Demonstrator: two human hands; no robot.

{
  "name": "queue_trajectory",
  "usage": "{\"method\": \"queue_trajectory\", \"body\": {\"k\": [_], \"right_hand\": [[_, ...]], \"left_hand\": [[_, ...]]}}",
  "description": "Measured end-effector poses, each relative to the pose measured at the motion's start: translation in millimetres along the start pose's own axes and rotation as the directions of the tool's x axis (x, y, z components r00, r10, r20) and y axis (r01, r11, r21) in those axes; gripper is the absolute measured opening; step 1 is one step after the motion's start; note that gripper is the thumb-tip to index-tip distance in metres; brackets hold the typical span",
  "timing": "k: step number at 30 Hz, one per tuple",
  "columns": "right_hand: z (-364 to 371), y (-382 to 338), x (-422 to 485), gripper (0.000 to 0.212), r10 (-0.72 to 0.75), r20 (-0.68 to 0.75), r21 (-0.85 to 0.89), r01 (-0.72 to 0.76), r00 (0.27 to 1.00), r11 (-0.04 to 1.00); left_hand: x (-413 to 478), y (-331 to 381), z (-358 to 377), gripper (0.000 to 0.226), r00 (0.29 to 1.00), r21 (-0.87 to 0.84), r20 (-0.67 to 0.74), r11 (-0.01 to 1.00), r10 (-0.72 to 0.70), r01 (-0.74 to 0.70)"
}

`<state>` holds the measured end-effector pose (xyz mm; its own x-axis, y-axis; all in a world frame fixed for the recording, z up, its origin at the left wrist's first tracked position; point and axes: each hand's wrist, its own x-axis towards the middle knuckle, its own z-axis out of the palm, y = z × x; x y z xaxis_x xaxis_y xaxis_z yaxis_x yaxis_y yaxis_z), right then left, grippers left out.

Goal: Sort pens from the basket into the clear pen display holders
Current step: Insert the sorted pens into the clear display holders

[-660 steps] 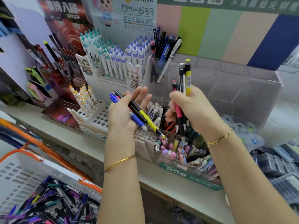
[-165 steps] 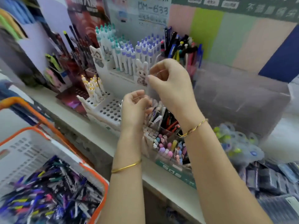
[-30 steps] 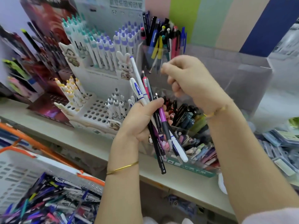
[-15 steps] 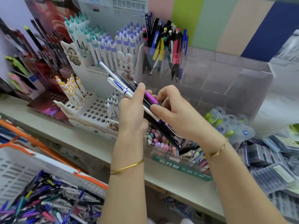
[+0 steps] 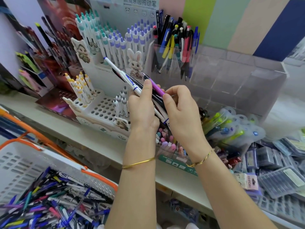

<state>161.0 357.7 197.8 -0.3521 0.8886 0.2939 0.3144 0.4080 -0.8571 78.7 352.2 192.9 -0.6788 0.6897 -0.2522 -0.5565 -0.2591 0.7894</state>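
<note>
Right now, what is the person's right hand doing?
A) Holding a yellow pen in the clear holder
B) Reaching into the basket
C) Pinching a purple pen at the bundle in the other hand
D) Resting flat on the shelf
C: the right hand pinches the lower end of the purple pen between thumb and fingertip, right against the bundle of pens that the left hand grips.
</note>
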Motion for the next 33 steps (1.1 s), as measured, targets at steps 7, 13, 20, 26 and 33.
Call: {"method": "queue_trajectory", "body": {"k": [7,13,20,26,33], "right_hand": [[6.8,2.2,-5.5,0.013,0.079,-0.117,0.186,-0.056,0.99,0.981],[8.5,2.3,-4.6,0.026,0.237,-0.078,0.386,-0.19,0.968,0.903],[-7.3,6.0,3.4,0.019,0.387,0.165,0.488,-0.416,0.907,0.767],[-20.9,14.0,10.9,0.039,0.091,0.282,0.316,-0.182,0.955,0.931],[-28.2,18.0,26.9,0.049,-0.276,0.446,0.029,0.295,0.851,0.955]], "left_hand": [[-0.1,-0.8,1.7,0.029,0.999,-0.025,0.018,0.999,0.039,-0.039],[3.0,-1.3,0.2,0.014,0.998,-0.026,0.052,0.999,0.025,-0.024],[8.1,0.5,-8.5,0.015,0.998,0.038,0.055,0.999,0.019,-0.021],[9.5,3.8,-8.5,0.022,0.991,-0.005,0.09,0.995,-0.1,0.101],[16.8,4.7,-10.2,0.01,0.988,-0.02,0.065,0.989,-0.143,0.144]]}}
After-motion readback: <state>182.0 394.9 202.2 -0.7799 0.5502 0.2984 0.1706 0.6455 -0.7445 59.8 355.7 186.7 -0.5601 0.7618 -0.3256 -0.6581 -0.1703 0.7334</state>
